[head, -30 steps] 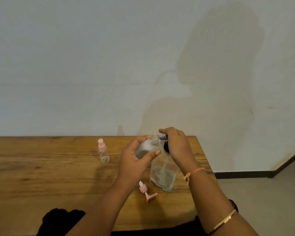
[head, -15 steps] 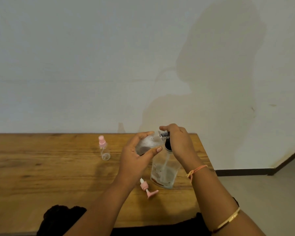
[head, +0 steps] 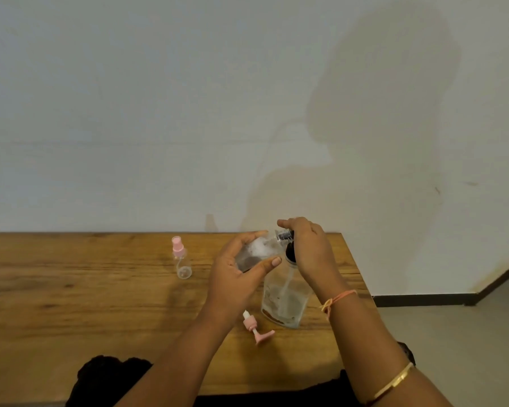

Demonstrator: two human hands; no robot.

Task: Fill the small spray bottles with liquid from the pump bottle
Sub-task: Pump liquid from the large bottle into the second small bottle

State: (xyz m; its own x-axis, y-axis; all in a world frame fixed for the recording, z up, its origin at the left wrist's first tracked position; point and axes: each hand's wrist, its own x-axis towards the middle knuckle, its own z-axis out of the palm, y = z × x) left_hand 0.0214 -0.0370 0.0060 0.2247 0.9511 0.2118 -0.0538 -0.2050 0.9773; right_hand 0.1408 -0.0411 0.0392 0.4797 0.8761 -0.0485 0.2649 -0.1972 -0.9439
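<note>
A clear pump bottle (head: 285, 301) with a black collar stands on the wooden table (head: 71, 304), holding a little liquid at its bottom. My right hand (head: 309, 251) rests on its pump head, the nozzle pointing left. My left hand (head: 235, 277) grips a small clear spray bottle (head: 257, 252), tilted with its open mouth against the nozzle. That bottle's pink spray cap (head: 256, 329) lies on the table in front of the pump bottle. A second small spray bottle (head: 181, 261) with its pink cap on stands upright to the left.
The table's right edge (head: 356, 274) runs just right of the pump bottle, with floor beyond. A plain wall rises behind the table. Dark cloth (head: 109, 377) lies at the near edge below my arms.
My hands and both bottles stay in the same hold. The pump head sits slightly lower under my right hand; the view has shifted a little.
</note>
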